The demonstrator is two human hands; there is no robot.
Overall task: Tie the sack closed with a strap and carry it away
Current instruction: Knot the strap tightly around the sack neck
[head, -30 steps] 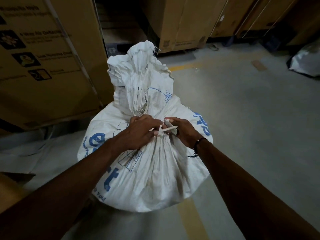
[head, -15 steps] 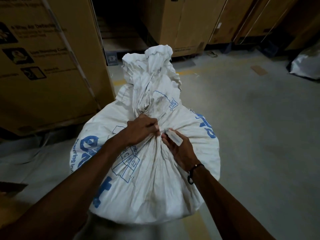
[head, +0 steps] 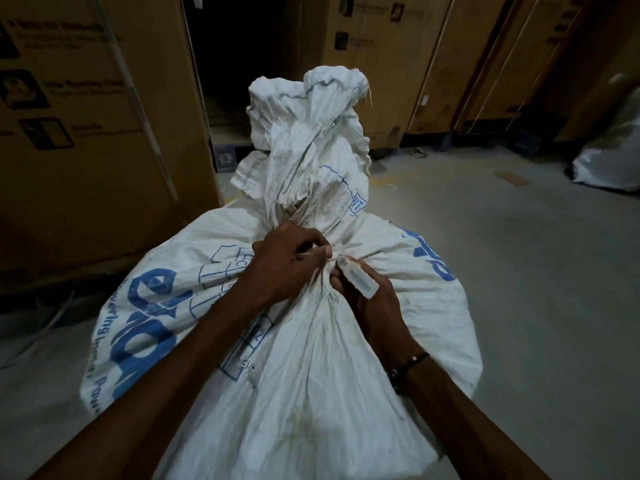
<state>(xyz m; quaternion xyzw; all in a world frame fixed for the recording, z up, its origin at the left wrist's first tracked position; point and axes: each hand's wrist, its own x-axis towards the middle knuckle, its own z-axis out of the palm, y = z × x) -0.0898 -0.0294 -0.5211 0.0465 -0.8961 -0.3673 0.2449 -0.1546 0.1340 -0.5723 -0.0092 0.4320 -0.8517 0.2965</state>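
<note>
1. Sack [head: 311,393] stands on the concrete floor [head: 519,271], long axis roughly upright; gathered neck points up and away from the person, loose mouth flaring above the cinch.
2. Count: one sack here, one strap [head: 346,250], one flat white tag [head: 358,283] on the strap; two hands. A second pale bag [head: 609,157] lies well apart at the right wall. Several tall cardboard cartons [head: 86,133] stand behind and to the left.
3. Sack: white woven plastic, blue lettering and line drawings, heavily creased, body bulging below the neck.
4. Strap: thin, pale, wrapped around the neck.
5. Left hand [head: 287,261]: fingers curled, pinching the strap against the gathered fabric.
6. Right hand [head: 367,303]: at the neck just below the tag, fingers curled into the sack's gathered folds; dark band on wrist.
</note>
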